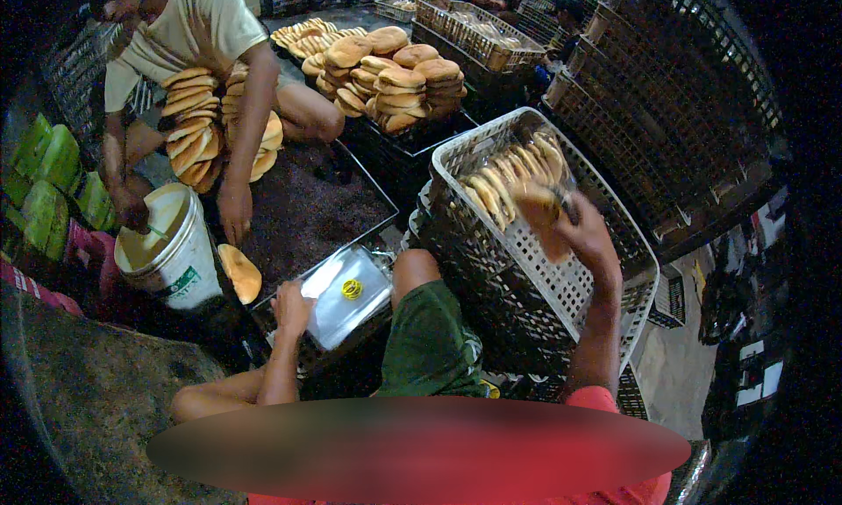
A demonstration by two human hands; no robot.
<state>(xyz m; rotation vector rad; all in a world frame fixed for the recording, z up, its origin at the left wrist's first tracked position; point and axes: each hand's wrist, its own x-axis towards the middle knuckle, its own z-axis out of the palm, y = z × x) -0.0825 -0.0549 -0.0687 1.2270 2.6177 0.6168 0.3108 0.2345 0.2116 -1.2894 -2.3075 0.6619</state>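
Observation:
My right hand is raised over a pale plastic crate and closed on a brown bread bun, smeared by motion. Beneath it, a row of packed flat buns in clear plastic fills the crate's far part. My left hand is at the left edge of a stack of clear plastic bags; its fingers look loosely apart and hold nothing I can see. Yellow rubber bands lie on the bags. A single bun sits between the bags and a white bucket.
Across from me a person reaches one hand into the bucket, a stack of buns before them. A large bun pile stands farther back. Green wrapped bundles lie at left. Tall stacked crates rise at right.

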